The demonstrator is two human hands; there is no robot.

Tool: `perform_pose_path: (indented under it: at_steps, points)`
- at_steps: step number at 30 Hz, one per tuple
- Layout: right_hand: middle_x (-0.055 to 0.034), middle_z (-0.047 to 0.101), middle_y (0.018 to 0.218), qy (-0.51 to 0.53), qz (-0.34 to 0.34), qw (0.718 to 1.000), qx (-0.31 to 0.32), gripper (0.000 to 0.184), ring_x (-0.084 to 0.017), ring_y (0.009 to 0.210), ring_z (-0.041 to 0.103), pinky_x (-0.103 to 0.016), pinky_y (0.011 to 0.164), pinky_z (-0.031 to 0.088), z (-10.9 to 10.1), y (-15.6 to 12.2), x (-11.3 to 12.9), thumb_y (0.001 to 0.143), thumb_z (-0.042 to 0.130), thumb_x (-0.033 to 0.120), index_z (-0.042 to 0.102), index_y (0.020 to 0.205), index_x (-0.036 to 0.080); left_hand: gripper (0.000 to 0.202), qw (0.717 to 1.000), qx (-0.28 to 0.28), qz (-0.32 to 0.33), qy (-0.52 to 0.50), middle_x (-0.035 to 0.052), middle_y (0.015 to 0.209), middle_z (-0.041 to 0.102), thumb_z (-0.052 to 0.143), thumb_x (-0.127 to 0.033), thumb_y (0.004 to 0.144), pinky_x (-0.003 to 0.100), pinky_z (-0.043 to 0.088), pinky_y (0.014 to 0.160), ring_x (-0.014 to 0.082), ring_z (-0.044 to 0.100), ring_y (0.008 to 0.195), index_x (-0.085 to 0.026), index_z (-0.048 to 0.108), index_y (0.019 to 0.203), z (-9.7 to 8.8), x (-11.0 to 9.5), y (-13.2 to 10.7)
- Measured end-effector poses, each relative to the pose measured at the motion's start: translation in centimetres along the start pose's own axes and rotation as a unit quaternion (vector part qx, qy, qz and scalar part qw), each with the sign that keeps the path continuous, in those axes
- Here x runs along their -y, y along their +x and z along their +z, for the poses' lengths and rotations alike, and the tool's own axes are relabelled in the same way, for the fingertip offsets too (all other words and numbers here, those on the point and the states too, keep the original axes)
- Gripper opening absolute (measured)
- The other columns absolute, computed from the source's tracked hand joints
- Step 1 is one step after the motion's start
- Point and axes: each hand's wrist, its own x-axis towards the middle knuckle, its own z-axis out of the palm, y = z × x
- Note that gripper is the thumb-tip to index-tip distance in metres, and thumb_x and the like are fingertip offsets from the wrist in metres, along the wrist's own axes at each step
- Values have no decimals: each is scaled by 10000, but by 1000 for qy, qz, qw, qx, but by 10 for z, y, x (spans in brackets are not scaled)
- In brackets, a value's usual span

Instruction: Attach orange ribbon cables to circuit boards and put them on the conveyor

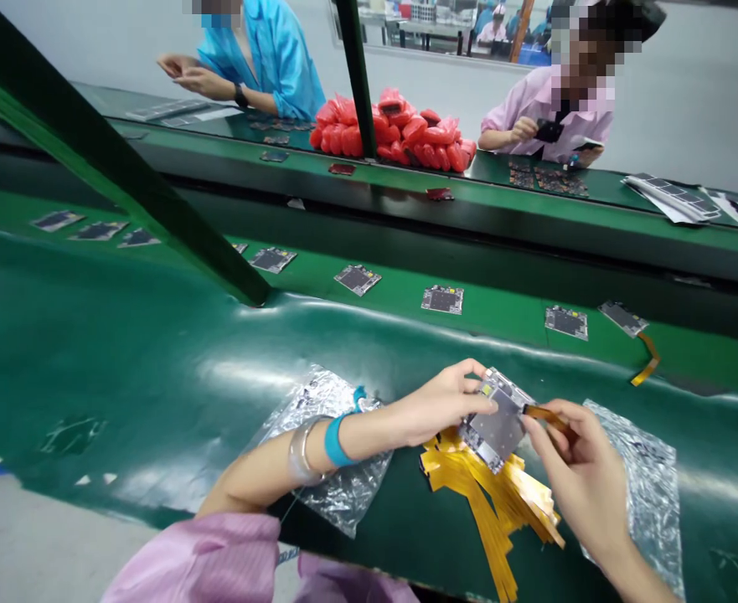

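Note:
My left hand (447, 402) grips a circuit board (498, 427) by its left side, thumb across its face. A blue strap and a clear bangle circle that wrist. My right hand (585, 456) pinches an orange flex cable (550, 416) between thumb and fingers, its dark end at the board's right edge. Whether that end is joined to the board, I cannot tell. Under the board lies a fanned pile of yellow-orange flex cables (491, 519), partly hidden by it.
Several circuit boards (442, 299) lie along the green belt; one board (623, 318) has a flex cable attached. Clear plastic bags (648, 477) lie beside my hands. A slanted green post (155, 193) crosses the left. Two co-workers sit opposite, near heaped red packets (399, 134).

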Motion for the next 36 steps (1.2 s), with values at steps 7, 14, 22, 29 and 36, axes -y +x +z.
perform_pose_path:
  at_steps: [7,14,22,29,36]
  points:
    - [57,474,598,6,94,983,157,278,-116,488,436,-226,469,372,-4,-17,-4,983,598,467,540,824,247,318,998,-26,0,-64,-30,737,614,825,-353,783,212,411,602,61,556,627,-149,581,796,-14,-10,17]
    - [-70,690,937,-77,4,977,197,303,-234,904,642,-332,808,493,11,-4,-28,964,599,467,788,954,231,390,999,-23,39,10,-36,716,599,828,-419,773,222,377,542,76,559,590,-180,523,816,-22,-20,9]
    - [-14,694,731,19,94,995,23,226,-163,621,598,-261,567,489,-6,-4,-5,896,707,471,749,945,255,321,981,-4,109,161,-24,801,636,820,-338,764,232,430,613,96,565,662,-182,564,880,-20,-24,-2]
    - [8,581,582,-66,85,993,37,287,-119,486,460,-228,447,400,-7,-14,30,826,754,495,743,770,214,240,958,21,118,262,3,925,721,777,-295,818,276,487,777,158,653,849,-206,630,986,-12,-23,-18]
    - [36,430,524,-46,115,990,72,359,-130,476,385,-260,446,334,3,-14,43,871,688,541,661,697,228,209,950,19,106,293,-2,905,731,767,-306,835,248,467,716,147,644,786,-221,641,979,-8,-26,-24]
